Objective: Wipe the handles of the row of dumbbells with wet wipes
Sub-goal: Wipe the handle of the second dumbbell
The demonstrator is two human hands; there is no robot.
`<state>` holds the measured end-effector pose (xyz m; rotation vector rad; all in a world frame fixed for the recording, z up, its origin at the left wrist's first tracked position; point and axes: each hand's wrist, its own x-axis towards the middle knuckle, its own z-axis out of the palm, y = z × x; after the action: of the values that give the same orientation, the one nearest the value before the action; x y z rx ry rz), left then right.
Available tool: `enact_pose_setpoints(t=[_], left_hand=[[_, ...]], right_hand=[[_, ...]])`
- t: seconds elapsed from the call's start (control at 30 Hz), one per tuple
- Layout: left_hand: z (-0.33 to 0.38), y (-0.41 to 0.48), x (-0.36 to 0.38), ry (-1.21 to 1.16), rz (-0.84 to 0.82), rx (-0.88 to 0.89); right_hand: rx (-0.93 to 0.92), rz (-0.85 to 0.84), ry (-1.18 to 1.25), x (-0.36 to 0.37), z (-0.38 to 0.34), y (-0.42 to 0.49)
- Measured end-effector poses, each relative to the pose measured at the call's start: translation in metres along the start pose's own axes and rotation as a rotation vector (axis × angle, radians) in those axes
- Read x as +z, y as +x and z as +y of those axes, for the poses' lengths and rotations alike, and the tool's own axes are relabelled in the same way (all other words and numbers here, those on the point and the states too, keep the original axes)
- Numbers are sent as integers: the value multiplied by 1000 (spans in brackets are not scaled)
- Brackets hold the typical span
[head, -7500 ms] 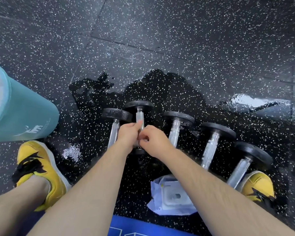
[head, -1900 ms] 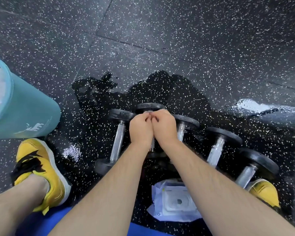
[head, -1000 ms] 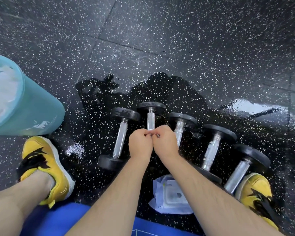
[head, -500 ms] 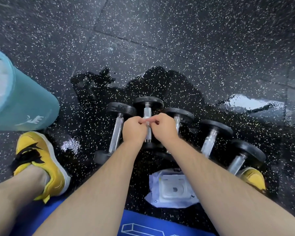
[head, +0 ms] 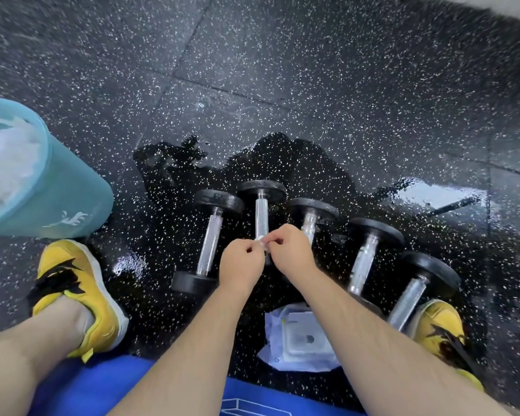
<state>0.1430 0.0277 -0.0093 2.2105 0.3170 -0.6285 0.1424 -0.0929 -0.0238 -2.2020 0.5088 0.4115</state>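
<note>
Low in the middle of the frame, over the row of dumbbells [head: 210, 244] on the floor, my left grip [head: 242, 262] and right grip [head: 291, 253] each pinch one small wet wipe [head: 261, 240] at the second handle [head: 261, 216]. The wipe is limp, damp and slippery, so I take it by its corners. The steel handle is stiff and heavy, and it may roll.

speckled black floor [head: 342, 70] carries five dumbbells [head: 210, 244], a wipes pack [head: 300, 340] and a teal bin [head: 66, 199].
</note>
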Motion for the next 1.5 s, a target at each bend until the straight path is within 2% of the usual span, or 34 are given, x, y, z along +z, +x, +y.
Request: enact_pose_setpoints(t=[0.1,0.3,0.67,0.8,0.93,1.1,1.2,1.27,1.4,1.5], left_hand=[[-1,11,11,-37,25,63],[15,41,11,-52,23,100],[-2,30,1,-163,67,48],[-5,22,1,-109,66,-14],[-7,15,-5,35,-8,-30],[-4,15,-15,124,-57,-69],[-4,19,-19,17,-148,-131],[-1,19,-19,5,-143,-157],[10,11,-7,138,-102,-32],[17,1,-3,142,-78,17]], right_hand=[[1,89,87,2,-4,9],[-27,117,137,-12,-20,46],[13,-178,31,-29,-3,33],[-31,-250,-100,-29,-6,24],[-36,-348,-181,-29,-12,18],[-108,-391,-313,-17,-31,16],[-27,-352,-325,-16,-29,16],[41,-334,-277,-26,-24,17],[67,-371,-343,-40,-17,20],[66,-368,-363,-39,-16,19]])
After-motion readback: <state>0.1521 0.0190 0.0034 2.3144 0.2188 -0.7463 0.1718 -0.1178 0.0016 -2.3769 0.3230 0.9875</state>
